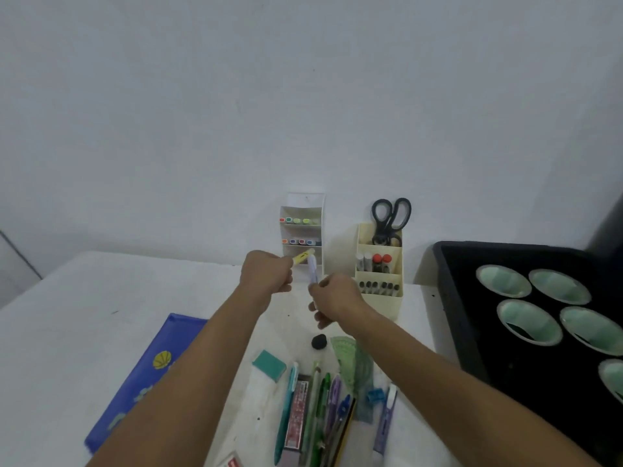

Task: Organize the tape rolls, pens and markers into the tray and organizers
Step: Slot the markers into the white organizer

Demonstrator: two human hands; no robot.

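Note:
My left hand (266, 271) is closed around a yellow highlighter (303, 256) whose tip points at the lowest shelf of the white tiered marker organizer (301, 230) against the wall. My right hand (337, 296) grips a pale lilac pen (312, 269) held upright, just in front of the same organizer. The organizer's upper two shelves hold rows of coloured markers. A cream stepped pen holder (379, 284) to the right carries markers and black scissors (391, 217). The black tray (526, 332) at the right holds several green tape rolls (529, 321).
Near the front edge lies a pile of pens and pencils (320, 412), a teal eraser (269, 364), a green protractor (352, 362), a black lump (319, 341) and a lilac pen (384, 423). A blue patterned folder (145, 375) lies at the left.

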